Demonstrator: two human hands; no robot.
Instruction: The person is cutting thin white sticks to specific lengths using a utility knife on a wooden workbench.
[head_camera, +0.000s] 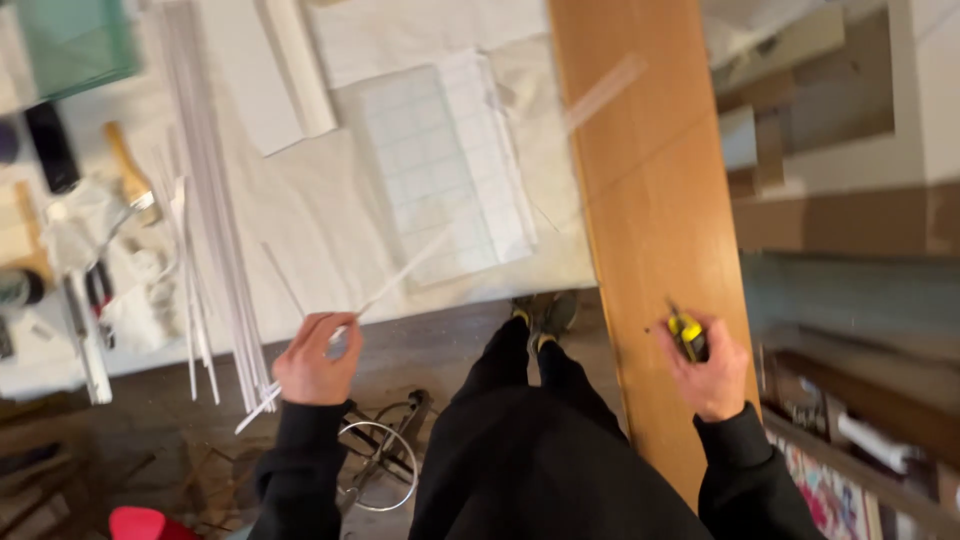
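Wooden board (650, 230) under right hand (712, 372) gripping yellow knife (688, 336), left hand (315, 362) pinching white strip (395, 280) past table edge (400, 305)

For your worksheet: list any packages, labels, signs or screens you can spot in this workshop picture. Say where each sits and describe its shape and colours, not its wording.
No screens or signs show.
Clear bag: flat on the white-covered table, rectangular, holding a white gridded sheet.
Colourful printed cover: bottom right corner beside the wooden board, pink, blue and white, too blurred to tell more.
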